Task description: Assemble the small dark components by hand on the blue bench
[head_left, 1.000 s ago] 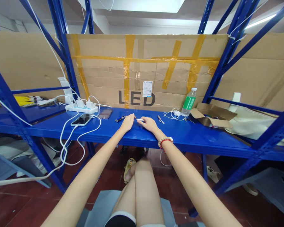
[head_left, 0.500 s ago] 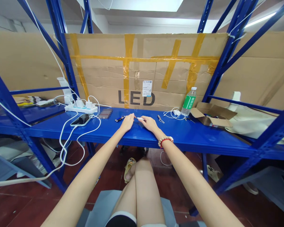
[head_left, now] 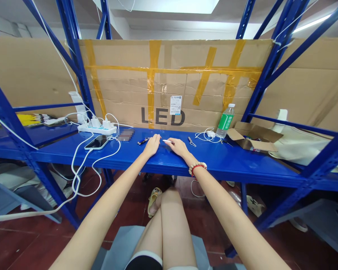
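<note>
My right hand (head_left: 179, 147) rests over the blue shelf top, fingers closed around a slim white pen-like stick (head_left: 168, 141) whose end points toward the other hand. Just left of it is my left hand (head_left: 151, 147), its fingers pressed together; whatever they may hold is hidden. A small gap separates the two hands. Beside the left fingers lies a dark, shiny pen-like piece (head_left: 142, 141), partly covered by the hand. To the right of my right hand a small grey piece with a loop (head_left: 191, 141) lies on the shelf.
On the left are a white power strip (head_left: 97, 129), plugged chargers, a phone (head_left: 97, 142) and cables hanging over the edge. At right stand a water bottle (head_left: 225, 120), a coiled white cable (head_left: 208, 135) and an open cardboard box (head_left: 253, 137). Taped cardboard (head_left: 124, 93) closes the back.
The hands have drawn slightly apart; the white stick's tip no longer meets the left fingers. The view has shifted very little, and the other things on the shelf stay put.
</note>
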`<state>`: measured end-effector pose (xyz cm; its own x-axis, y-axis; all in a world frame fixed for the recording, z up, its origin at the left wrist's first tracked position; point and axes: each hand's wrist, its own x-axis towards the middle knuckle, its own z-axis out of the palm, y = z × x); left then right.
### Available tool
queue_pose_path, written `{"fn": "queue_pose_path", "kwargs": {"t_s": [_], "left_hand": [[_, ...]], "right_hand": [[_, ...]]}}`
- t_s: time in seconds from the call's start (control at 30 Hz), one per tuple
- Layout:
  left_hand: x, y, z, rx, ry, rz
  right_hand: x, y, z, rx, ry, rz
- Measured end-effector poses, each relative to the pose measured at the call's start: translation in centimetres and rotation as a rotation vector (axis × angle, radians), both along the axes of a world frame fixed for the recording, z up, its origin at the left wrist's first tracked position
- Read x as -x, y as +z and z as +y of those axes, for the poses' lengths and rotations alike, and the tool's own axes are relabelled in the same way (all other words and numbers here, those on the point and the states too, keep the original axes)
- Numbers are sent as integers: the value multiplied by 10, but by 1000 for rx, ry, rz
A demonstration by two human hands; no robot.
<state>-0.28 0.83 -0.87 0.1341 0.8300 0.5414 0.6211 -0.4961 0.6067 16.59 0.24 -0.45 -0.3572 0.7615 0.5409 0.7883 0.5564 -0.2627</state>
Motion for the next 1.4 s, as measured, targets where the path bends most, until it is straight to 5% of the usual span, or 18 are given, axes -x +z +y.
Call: {"fn": "queue_pose_path", "kwargs": {"t_s": [1.4], "left_hand": [[-1,1,-2,8,8,3]], "right_hand": [[1,2,-5,14,24,-6]]}}
